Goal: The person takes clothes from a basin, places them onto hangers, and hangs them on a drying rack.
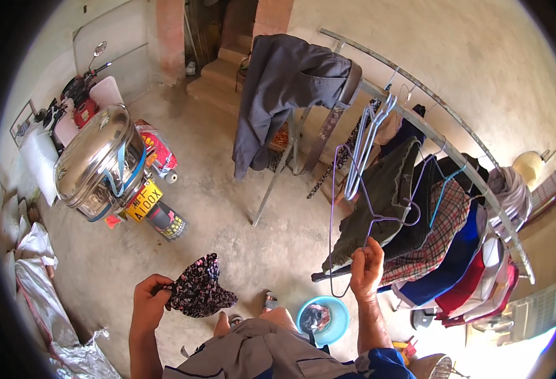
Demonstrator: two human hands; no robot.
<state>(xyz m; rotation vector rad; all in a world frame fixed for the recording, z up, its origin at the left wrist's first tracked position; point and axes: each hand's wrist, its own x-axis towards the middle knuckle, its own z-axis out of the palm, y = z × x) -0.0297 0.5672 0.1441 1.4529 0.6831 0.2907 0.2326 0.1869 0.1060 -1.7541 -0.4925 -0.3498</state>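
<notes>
My left hand (150,295) is closed on a corner of a small dark cloth with a pink and white floral print (203,287), which hangs out to the right of my fingers. In my right hand (367,268) is a purple clothes hanger (379,219), gripped between thumb and fingers with its hook pointing right. Nothing hangs on this hanger. Just beyond it, several pale blue hangers (361,151) hang bunched on the metal rack rail (439,136). An olive garment (379,192) hangs close behind my right hand.
Dark trousers with a belt (297,72) drape over the rack's far end. Further right hang a plaid garment (439,224) and a blue one (452,265). A light blue basin (338,319) stands by my feet. At the left are a motorcycle (101,167) and white sacks (41,284).
</notes>
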